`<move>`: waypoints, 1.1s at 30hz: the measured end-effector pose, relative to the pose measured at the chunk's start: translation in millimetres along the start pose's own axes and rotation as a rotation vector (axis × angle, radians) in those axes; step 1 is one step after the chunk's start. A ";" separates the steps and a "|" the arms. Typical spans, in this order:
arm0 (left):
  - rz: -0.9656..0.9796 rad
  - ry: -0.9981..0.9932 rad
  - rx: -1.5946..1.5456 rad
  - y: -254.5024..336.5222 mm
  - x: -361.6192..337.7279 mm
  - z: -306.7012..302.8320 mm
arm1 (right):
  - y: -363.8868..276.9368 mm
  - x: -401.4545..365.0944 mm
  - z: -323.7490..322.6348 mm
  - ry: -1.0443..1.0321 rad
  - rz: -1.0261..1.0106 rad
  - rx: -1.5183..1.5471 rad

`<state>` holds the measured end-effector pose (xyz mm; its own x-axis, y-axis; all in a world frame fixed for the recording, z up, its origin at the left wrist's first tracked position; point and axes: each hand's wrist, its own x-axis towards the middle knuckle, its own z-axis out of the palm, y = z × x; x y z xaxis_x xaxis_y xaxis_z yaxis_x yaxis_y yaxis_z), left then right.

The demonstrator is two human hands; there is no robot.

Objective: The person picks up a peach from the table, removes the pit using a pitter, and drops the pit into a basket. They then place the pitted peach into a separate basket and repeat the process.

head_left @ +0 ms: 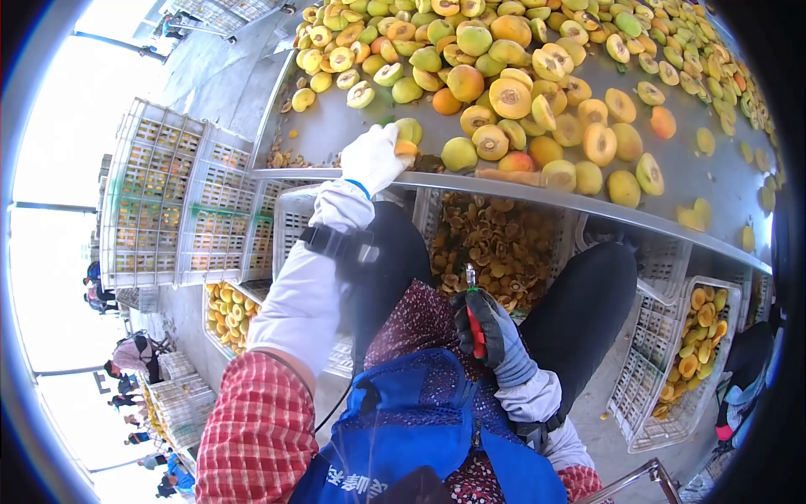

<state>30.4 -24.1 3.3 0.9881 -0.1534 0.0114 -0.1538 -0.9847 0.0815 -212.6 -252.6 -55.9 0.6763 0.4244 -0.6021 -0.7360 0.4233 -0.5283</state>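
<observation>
White printed characters stood on the blue apron [417,417], upside down and cut off; none were legible.

White-gloved left hand [374,155]; grey-gloved right hand [497,338], red-handled knife [475,329]; yellow-orange halved apricots [512,97]; red-checked fabric sleeve [256,428]; blue apron [403,424].

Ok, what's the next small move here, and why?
Probably bring the small orange fruit under the white-gloved left hand down to the red-handled tool in the grey-gloved right hand: the hand grips it; the tool's tip sits idle, pointing up.

fruit-processing yard | metal table [353,126] of halved apricots [537,76] | stacked plastic crates [168,202]
</observation>
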 end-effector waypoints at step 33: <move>-0.196 -0.098 -1.498 133.4 -190.6 -55.3 | -28.7 -55.8 39.5 0.199 -0.842 -0.937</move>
<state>-178.4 -121.6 67.1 0.9789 -0.0978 -0.1796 0.1797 -0.0083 0.9837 -228.0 -256.9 16.5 0.9863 0.1400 0.0874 0.1214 -0.2566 -0.9589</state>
